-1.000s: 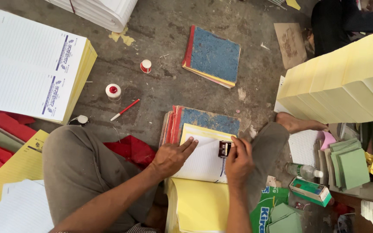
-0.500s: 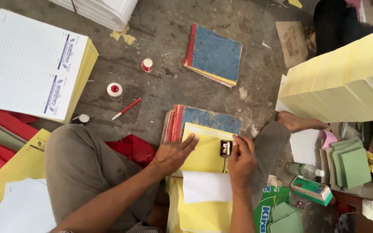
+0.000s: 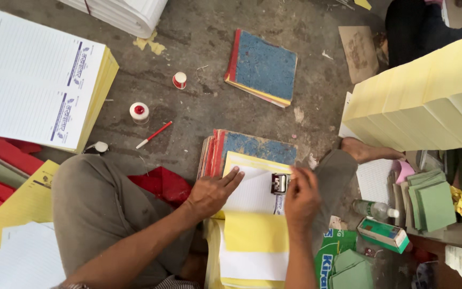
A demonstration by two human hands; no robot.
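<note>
I sit cross-legged on a concrete floor. My left hand (image 3: 213, 192) lies flat, fingers spread, on a white ruled sheet (image 3: 252, 191) of an open pad with yellow and white leaves. My right hand (image 3: 301, 197) grips a small black metal stamping device (image 3: 279, 183) standing on the pad's right edge. Folded-down yellow and white leaves (image 3: 255, 243) hang toward me. Under the pad lies a stack of blue-covered, red-spined books (image 3: 252, 145).
Another blue book (image 3: 263, 67) lies farther off. A red pen (image 3: 154, 135) and two small red-topped pots (image 3: 139, 111) sit on the floor. A ruled paper stack (image 3: 36, 80) is at left, tall yellow stacks (image 3: 423, 101) at right, green pads (image 3: 434, 195) and a bottle (image 3: 372, 208) nearby.
The pages turned over: a white sheet showed first, then a yellow one, and now a white sheet is on top again. More leaves hang toward me. Both hands stayed put.
</note>
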